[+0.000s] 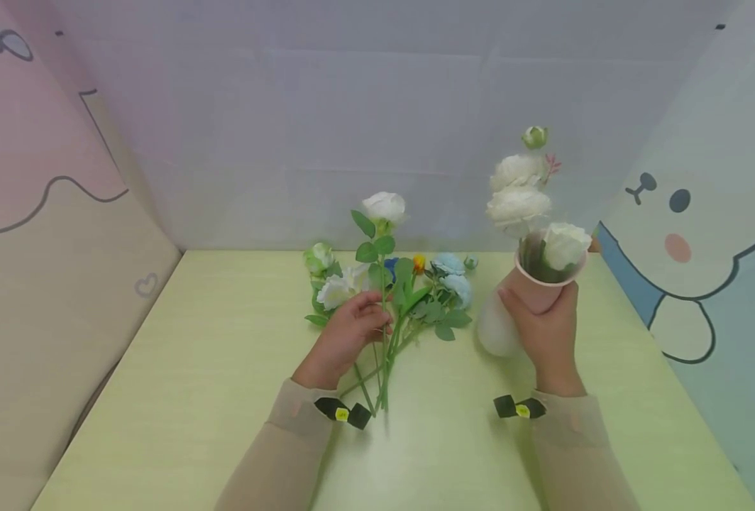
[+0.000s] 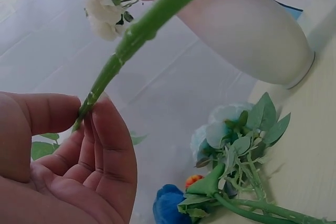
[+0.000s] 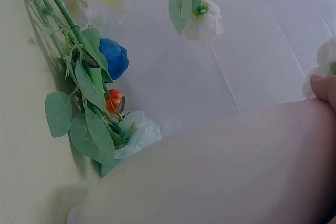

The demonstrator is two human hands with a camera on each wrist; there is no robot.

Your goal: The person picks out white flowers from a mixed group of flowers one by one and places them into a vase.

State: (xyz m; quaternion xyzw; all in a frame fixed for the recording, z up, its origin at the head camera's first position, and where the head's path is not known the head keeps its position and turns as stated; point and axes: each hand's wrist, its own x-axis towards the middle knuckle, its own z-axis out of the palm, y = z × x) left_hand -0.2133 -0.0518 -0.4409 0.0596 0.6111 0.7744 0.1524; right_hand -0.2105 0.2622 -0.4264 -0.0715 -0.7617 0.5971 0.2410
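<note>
My left hand [image 1: 353,325] pinches the green stem [image 2: 137,31] of a white rose [image 1: 385,206] between thumb and fingers, the bloom held upright above the table. On the right, my right hand [image 1: 548,337] grips the upper part of a vase [image 1: 497,332], pink at the rim and whitish at the base. The vase is tilted, its mouth turned toward me. Inside stand white flowers [image 1: 519,206], a white rose [image 1: 566,246] and a small green bud [image 1: 534,137]. The vase's pale side [image 3: 210,166] fills the lower right wrist view.
Between the hands lie loose artificial flowers: light blue blooms [image 1: 457,287], an orange one [image 1: 419,263], a blue one [image 3: 113,59], and white and greenish ones [image 1: 318,258] on the left. Their stems point toward me. A pale wall [image 1: 377,128] closes the table's [image 1: 192,397] far edge; printed panels flank it.
</note>
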